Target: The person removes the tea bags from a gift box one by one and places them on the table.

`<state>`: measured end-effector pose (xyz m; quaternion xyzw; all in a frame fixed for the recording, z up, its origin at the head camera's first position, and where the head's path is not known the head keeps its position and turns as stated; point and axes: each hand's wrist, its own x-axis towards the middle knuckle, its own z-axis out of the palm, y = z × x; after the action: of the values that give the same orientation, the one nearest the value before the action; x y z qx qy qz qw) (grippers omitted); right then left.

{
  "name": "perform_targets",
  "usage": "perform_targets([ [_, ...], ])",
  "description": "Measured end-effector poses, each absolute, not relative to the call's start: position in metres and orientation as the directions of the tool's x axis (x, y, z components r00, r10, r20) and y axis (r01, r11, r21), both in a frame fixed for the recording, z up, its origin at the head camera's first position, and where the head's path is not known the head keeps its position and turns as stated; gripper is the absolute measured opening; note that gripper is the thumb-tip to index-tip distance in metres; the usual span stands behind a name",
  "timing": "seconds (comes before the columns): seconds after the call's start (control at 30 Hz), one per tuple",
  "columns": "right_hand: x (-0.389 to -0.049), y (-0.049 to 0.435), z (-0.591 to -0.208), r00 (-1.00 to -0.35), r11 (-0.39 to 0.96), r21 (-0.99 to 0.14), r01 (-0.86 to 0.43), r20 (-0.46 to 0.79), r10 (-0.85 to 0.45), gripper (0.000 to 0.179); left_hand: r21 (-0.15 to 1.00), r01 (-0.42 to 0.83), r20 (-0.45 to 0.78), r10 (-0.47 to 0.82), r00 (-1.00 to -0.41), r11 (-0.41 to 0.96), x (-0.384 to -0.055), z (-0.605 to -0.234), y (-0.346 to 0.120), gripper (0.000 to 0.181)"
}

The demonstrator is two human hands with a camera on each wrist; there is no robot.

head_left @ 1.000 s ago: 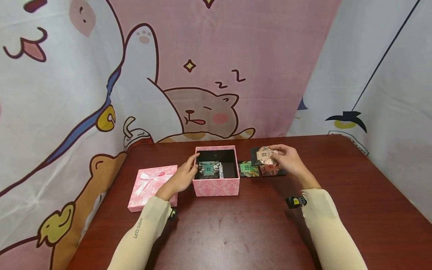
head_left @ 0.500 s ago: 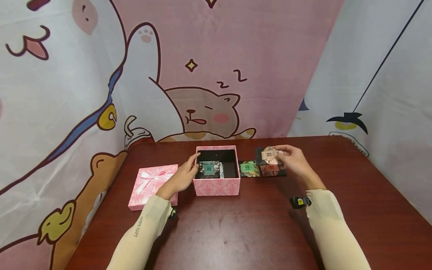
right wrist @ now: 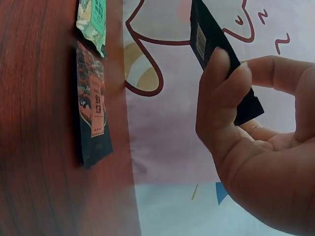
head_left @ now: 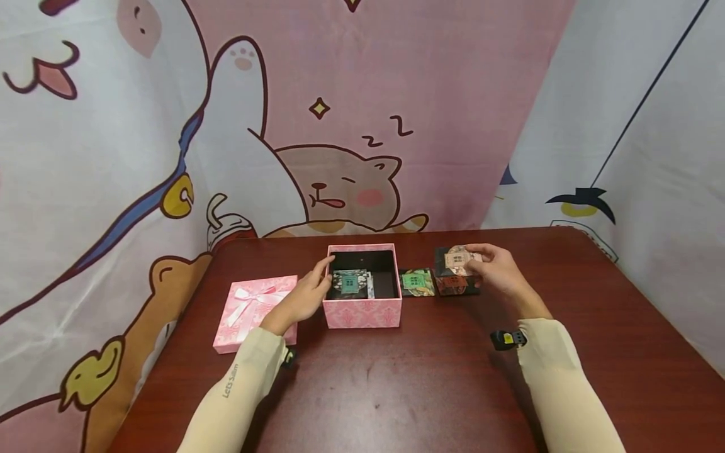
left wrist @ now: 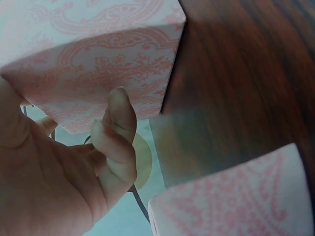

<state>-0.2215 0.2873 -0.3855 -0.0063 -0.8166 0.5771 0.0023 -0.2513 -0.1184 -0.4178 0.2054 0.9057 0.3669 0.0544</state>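
Observation:
My left hand point(head_left: 306, 294) grips the left side of a pink patterned gift box point(head_left: 363, 314), thumb near the rim; in the left wrist view its lower fingers point(left wrist: 119, 109) curl beside the box wall. A dark floral sachet with a teal label point(head_left: 349, 284) lies inside the box. My right hand point(head_left: 498, 269) pinches a dark sachet with a beige label point(head_left: 455, 259), held tilted above the table. Below it lies a sachet with a red-orange label point(head_left: 455, 286), partly overlapped in the head view. A green-labelled sachet point(head_left: 416, 282) lies between that one and the box.
The pink box lid with a ribbon bow point(head_left: 252, 314) lies left of the box, under the left forearm. Everything rests on a dark reddish-brown table point(head_left: 385, 390). A cartoon-printed cloth point(head_left: 453, 126) hangs right behind its far edge.
The right hand has shifted a little to the right with the beige-labelled sachet, from partly over the green-labelled one to above the red-orange one. The left hand stays at the box.

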Motion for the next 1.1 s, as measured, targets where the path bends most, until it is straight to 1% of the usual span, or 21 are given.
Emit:
perform_targets([
  [0.2,-0.219,0.293,-0.384,-1.0,0.321,-0.947,0.022,-0.016,0.022,0.051,0.686,0.33,0.049,0.412,-0.91,0.648,-0.25,-0.417,-0.118,0.053],
  [0.47,-0.218,0.303,-0.387,-0.996,0.347,-0.936,0.058,-0.033,0.079,0.051,0.697,0.331,0.054,0.413,-0.909,0.636,-0.249,-0.416,-0.117,0.053],
  [0.6,-0.216,0.307,-0.388,-0.996,0.363,-0.93,0.06,-0.033,0.079,0.053,0.692,0.34,0.063,0.415,-0.907,0.637,-0.25,-0.418,-0.118,0.052],
  [0.77,-0.217,0.31,-0.39,-0.994,0.343,-0.936,0.08,-0.047,0.101,0.056,0.69,0.339,0.073,0.404,-0.912,0.64,-0.249,-0.417,-0.12,0.052],
  [0.93,-0.218,0.316,-0.395,-0.987,0.344,-0.932,0.11,-0.06,0.151,0.054,0.687,0.343,0.073,0.408,-0.91,0.641,-0.249,-0.415,-0.119,0.052],
  [1.1,-0.216,0.326,-0.398,-0.986,0.361,-0.926,0.112,-0.057,0.159,0.052,0.69,0.347,0.074,0.416,-0.906,0.634,-0.249,-0.416,-0.118,0.052],
])
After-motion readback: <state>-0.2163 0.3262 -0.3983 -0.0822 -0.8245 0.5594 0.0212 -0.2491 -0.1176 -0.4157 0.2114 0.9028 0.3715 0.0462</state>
